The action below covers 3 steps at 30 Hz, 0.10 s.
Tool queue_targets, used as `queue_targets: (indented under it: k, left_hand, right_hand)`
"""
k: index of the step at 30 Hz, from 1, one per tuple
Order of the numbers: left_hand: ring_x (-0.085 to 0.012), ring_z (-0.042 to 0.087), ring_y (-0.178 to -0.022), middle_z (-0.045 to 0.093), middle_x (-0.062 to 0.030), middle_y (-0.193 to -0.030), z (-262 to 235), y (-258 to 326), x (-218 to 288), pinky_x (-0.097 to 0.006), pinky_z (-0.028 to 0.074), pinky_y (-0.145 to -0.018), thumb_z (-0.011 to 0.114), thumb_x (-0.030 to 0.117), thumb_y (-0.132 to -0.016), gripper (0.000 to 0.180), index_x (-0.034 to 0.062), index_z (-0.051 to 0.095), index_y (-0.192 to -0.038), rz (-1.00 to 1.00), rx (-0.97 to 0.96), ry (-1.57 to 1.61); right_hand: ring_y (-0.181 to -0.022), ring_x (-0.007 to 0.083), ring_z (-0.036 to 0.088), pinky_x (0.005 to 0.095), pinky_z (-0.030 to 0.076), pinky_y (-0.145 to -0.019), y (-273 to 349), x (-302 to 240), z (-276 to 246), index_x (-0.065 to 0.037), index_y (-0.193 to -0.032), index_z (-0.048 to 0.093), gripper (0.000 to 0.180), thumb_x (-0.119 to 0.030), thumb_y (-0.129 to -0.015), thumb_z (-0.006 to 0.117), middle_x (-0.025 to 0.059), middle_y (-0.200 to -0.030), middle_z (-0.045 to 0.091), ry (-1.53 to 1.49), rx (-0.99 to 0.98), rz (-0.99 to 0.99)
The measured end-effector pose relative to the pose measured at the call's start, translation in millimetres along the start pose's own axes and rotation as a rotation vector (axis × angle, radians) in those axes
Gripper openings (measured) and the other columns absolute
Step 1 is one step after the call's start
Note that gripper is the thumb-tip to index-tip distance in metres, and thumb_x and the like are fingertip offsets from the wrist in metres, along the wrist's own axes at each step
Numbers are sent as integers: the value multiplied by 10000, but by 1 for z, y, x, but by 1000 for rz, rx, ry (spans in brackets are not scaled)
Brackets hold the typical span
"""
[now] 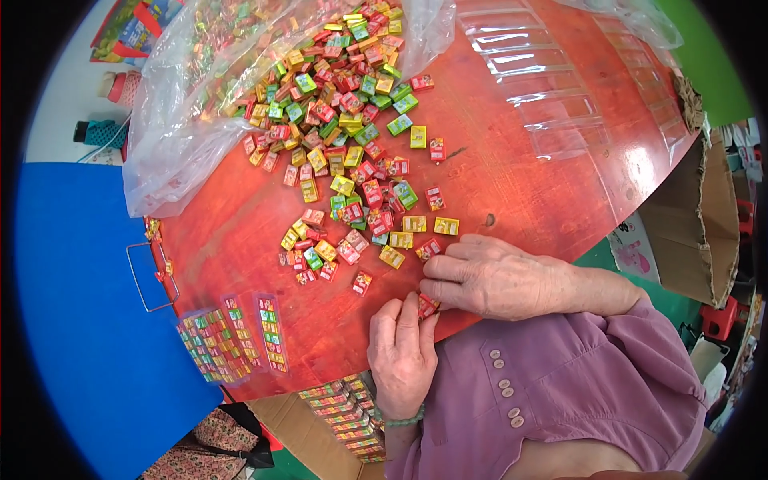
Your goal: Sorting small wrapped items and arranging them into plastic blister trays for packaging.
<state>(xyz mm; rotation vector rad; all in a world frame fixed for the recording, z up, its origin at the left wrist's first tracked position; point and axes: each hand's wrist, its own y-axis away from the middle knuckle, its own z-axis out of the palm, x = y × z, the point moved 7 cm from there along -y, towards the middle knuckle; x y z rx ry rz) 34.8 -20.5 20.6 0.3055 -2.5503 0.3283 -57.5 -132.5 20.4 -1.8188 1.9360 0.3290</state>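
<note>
A small red box (428, 305) is pinched between the fingertips of my two hands, close to the table's near edge. My left hand (402, 352), with a green bead bracelet at its wrist, grips the box from the near left. From the right my right hand (498, 276) comes in with curled fingers, its tips at the same box and partly hidden. Another red box (429, 250) lies just beyond my right knuckles. Loose yellow boxes (392, 257) and a red one (362, 282) are scattered nearby. Farther off spreads a heap of red, yellow and green boxes (344, 104).
A clear plastic bag (172, 152) spills boxes at the far left. Clear ribbed trays (552, 88) lie at the far right of the red table (512, 184). Filled strips of boxes (216, 344) rest at the left edge. Below stands an open carton (308, 444) holding packed boxes.
</note>
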Motion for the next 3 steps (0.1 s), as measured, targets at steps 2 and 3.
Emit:
queue_targets:
  k: [2,3]
  left_hand:
    - [-343,648,-991,597,-161,-1130,1,0,1,-436,567,-807,778,91,-905,350,-32,684,-1220,8,4,5]
    - [-348,649,-1009,600,-165,-1147,2,1,1,-435,566,-817,769,74,-908,355,-29,680,-1236,16,-3,22]
  right_hand:
    - [-962,221,632,393,524,-848,2,0,2,-75,-1192,680,353,-208,-866,689,64,-1074,593,-16,-22,18]
    - [-978,232,632,401,527,-865,3,-1,5,-71,-1204,678,388,-177,-831,694,71,-1059,583,-41,-47,32]
